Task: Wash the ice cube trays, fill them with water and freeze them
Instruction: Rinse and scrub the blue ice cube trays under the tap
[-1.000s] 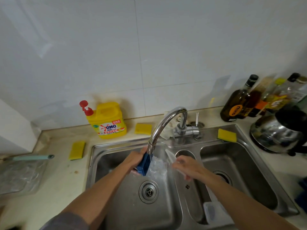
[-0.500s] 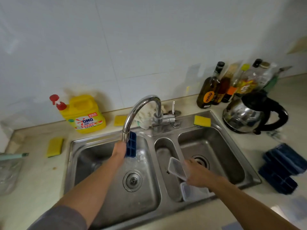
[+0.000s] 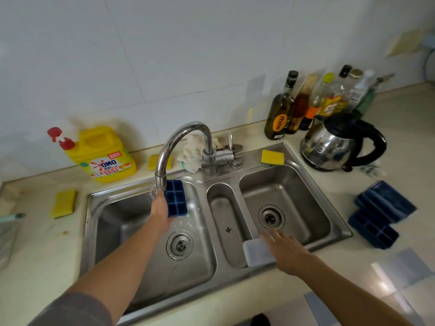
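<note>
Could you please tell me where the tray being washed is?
Head view: the left hand holds the ice cube tray beside the faucet spout, over the left basin.

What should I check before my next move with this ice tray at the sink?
1. Left hand grips the blue ice tray: ok.
2. Tray sits right by the faucet spout: ok.
3. Water running: cannot tell, only splashes show.
4. Right hand free, fingers straight: ok.
5. Clear plastic piece lies at the near edge of the sink, under the right hand: ok.
6. Other blue trays stacked on the counter; washed or not: cannot tell.
</note>
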A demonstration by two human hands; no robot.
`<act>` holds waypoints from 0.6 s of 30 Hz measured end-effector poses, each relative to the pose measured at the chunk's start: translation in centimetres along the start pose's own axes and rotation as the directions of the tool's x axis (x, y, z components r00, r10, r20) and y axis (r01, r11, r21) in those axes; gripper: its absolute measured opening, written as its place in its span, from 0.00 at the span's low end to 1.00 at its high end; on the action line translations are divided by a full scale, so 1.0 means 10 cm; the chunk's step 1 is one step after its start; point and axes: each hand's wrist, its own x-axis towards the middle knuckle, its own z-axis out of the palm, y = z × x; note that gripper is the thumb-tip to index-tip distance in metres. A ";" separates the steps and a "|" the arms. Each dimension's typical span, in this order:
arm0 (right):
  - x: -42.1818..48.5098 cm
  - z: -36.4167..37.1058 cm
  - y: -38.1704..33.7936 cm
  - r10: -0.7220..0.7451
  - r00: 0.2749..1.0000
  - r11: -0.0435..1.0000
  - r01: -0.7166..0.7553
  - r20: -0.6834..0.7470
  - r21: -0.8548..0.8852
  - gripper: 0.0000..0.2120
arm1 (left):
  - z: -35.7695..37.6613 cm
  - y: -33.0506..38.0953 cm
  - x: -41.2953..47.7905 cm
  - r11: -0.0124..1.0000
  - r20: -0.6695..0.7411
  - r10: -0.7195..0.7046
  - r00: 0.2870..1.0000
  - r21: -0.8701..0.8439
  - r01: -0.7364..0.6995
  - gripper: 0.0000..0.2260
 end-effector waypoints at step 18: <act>0.65 -0.96 -0.97 -0.131 0.965 0.868 0.222 -0.226 0.445 0.30 | -0.12 0.03 -0.10 0.992 0.029 -0.016 0.999 -0.128 0.020 0.21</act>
